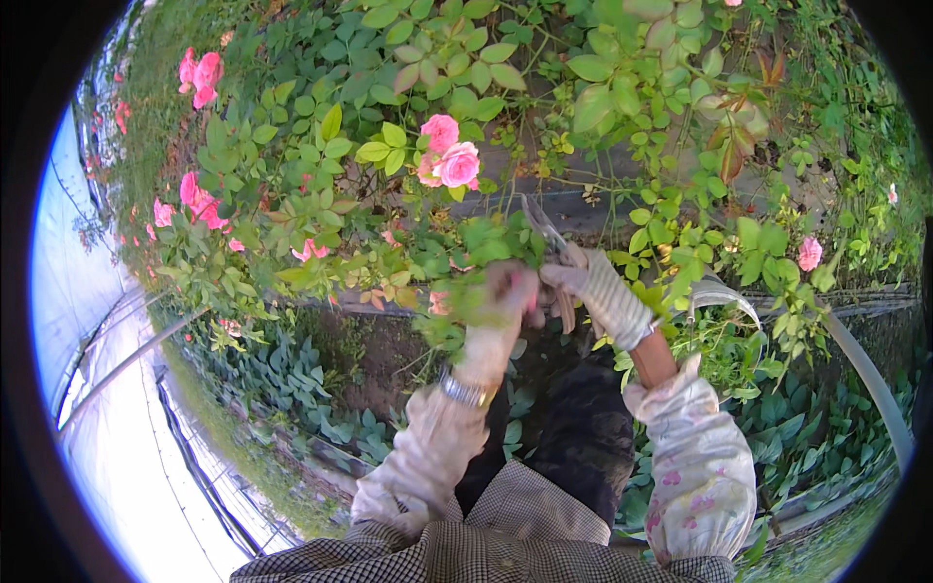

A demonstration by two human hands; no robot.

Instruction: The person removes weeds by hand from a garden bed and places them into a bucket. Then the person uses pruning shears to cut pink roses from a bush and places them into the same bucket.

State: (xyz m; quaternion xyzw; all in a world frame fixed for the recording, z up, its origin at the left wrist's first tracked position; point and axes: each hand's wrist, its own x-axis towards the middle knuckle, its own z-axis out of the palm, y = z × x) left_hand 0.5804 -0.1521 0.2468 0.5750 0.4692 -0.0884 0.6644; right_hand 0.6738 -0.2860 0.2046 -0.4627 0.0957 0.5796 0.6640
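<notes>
My right hand (601, 291), in a pale striped glove, grips a pair of pruning shears (543, 222). The blades point up and away from me, and the handles (565, 310) extend below the palm. Close on its left is my left hand (506, 288), blurred by motion, with its fingers curled around a leafy rose stem (463, 302). Something pink shows at those fingers, too blurred to name. Leaves partly hide the left hand. Just beyond both hands, a cluster of pink roses (458, 164) blooms on the bush.
Rose bushes (321, 160) spread across the far side over dark ground sheeting (481, 171). A pale-rimmed container (729, 293) with greenery stands right of my right hand. A curved pipe (867, 372) rises at the right. Broad-leaved plants (291, 379) grow nearer me; bright plastic sheeting (124, 408) lies left.
</notes>
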